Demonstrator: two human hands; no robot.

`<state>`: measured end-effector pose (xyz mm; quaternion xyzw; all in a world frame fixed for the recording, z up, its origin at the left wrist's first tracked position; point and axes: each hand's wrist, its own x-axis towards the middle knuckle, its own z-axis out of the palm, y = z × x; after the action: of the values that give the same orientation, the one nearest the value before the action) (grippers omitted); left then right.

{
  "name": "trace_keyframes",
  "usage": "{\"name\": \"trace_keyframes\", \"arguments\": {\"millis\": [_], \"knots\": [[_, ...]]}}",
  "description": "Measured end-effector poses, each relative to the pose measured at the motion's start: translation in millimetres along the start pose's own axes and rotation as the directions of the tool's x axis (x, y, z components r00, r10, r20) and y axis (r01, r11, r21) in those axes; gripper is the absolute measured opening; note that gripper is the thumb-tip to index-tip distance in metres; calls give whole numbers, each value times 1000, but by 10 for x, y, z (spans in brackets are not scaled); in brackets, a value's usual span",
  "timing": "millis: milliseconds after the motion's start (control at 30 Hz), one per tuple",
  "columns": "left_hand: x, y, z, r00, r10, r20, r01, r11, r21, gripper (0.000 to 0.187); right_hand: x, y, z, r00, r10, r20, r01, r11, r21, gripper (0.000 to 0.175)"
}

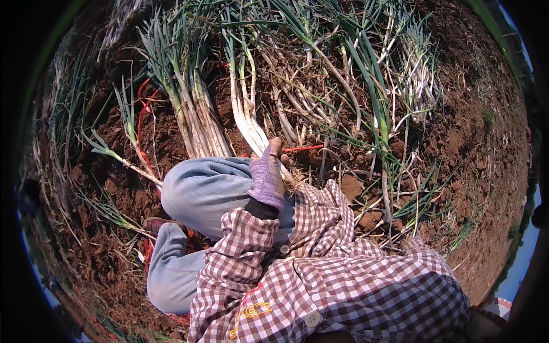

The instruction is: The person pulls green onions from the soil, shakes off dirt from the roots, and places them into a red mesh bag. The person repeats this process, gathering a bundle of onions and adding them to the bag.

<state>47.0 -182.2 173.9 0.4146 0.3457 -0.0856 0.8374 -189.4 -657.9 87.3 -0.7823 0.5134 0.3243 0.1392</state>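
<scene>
My left hand point(268, 169), in a purple knit fingerless glove, grips several green onions point(246, 115) near their root end. Their white stalks slant up and away from me, and the fibrous roots point(292, 182) poke out below my fist. The hand rests over the knee of my faded jeans point(206, 184). Left of it, a thick bundle of green onions point(197, 115) lies on the soil, its lower ends meeting the knee. My right sleeve point(429, 266) reaches to the right beside loose stalks; the right hand itself cannot be made out.
Loose green onions point(309, 98) are strewn over brown soil point(463, 141) ahead. A paler bunch point(420, 73) lies at upper right. Red plastic ties point(143, 115) lie at left, and another red strip point(304, 148) beside my hand. More onions point(68, 111) lie in a row at far left.
</scene>
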Motion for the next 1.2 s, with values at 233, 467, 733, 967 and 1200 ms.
{"name": "trace_keyframes", "arguments": {"millis": [233, 467, 733, 967, 1200], "knots": [[-150, 120, 12, 981, -185, 60, 190, 977, -95, 15, -610, -1240, 361, 821, -292, 490, 538, 685, -492, 39], [-30, 124, 100, 988, -129, -81, 120, 986, -113, 12, -659, -4262, 641, 653, -756, -53, 698, 627, -347, 78], [162, -29, 86, 995, -43, -90, 34, 994, -101, 14, -1032, -4813, 156, 579, -710, 401, 815, 481, -324, 60], [37, -137, 109, 907, -358, 223, 343, 933, 107, 25, -1985, -3737, -159, 224, -781, 583, 940, 330, 80, 51], [51, -21, 29, 887, -409, 216, 393, 913, 111, 30, -2217, -3554, -22, -9, -815, 579, 997, 36, 67, 51]]}}
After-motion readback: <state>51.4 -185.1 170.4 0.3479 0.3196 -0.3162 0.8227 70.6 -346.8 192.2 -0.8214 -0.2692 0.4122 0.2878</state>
